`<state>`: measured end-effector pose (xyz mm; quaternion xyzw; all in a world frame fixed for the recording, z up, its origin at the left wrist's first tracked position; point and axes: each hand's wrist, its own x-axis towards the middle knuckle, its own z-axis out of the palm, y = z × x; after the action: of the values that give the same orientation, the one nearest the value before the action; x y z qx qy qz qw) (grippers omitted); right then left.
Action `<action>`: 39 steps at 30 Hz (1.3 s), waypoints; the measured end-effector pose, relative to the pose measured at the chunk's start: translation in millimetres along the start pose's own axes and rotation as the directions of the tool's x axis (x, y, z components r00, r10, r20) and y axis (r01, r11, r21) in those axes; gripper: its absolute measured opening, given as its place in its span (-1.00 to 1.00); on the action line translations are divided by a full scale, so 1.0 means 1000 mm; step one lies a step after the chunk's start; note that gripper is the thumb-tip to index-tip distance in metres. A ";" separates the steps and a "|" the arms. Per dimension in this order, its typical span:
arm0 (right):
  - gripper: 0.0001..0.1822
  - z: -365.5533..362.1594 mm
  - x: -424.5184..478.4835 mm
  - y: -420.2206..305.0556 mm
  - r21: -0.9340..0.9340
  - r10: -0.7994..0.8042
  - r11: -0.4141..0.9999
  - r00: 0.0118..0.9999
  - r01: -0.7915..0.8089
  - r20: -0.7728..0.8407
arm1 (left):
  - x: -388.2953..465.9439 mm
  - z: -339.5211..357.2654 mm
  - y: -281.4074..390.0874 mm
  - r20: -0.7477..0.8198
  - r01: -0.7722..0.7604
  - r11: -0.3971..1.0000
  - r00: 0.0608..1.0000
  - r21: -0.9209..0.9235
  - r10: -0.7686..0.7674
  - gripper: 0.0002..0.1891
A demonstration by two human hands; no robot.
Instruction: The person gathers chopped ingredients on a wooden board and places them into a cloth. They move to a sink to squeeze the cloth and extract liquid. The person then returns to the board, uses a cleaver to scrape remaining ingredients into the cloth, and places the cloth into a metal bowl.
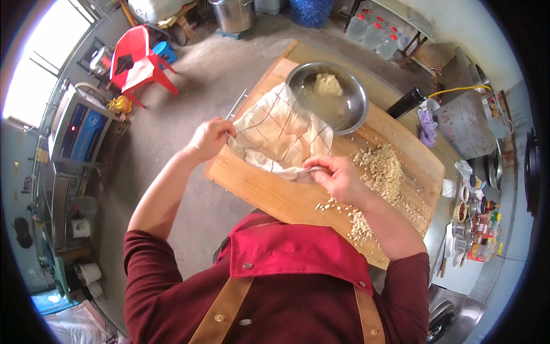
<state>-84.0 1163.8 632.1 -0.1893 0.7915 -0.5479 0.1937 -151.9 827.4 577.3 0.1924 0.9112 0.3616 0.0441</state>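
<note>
A checked white cloth [279, 133] is stretched between my two hands above the wooden board. My left hand [211, 136] grips its left edge, and my right hand [334, 177] pinches the near right corner. The cloth's middle sags and looks damp and stained yellowish. Just beyond it stands a stainless steel bowl [359, 109], partly covered by the cloth's far edge. In the bowl a pale yellow lump [328, 85] rests beside some cloudy liquid. To the right of my right hand, small chopped pale pieces [382, 172] lie heaped on the board [253, 180].
A black cylinder [406, 102] and a purple cloth [427, 127] lie along the board's right side. Farther right, several seasoning bowls [463, 230] and a knife [445, 253] sit on the counter. A red chair [139, 64] stands on the floor at upper left.
</note>
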 end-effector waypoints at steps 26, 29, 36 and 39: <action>-0.73 0.073 0.056 0.232 -0.220 0.211 0.772 0.567 -0.596 -0.796 | 0.001 0.095 -0.117 0.048 0.109 0.972 0.991 0.208 -0.122 -0.74; -0.76 0.076 0.066 0.235 -0.205 0.238 0.767 0.566 -0.608 -0.789 | 0.048 0.133 -0.118 -0.127 0.108 0.945 0.989 0.309 -0.071 -0.72; -0.77 0.012 0.060 0.249 0.277 0.493 0.794 0.305 -0.542 -0.815 | 0.078 0.161 -0.128 -0.140 0.230 0.914 0.971 0.335 -0.193 -0.83; -0.76 -0.001 0.062 0.265 0.196 0.418 0.811 0.313 -0.551 -0.853 | 0.091 0.147 -0.133 -0.204 0.370 0.910 0.921 0.185 -0.333 -0.85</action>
<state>-160.6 1219.5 377.3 0.3477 0.8295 -0.4275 -0.0903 -245.5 868.4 384.9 -0.0027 0.9657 0.2595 0.0102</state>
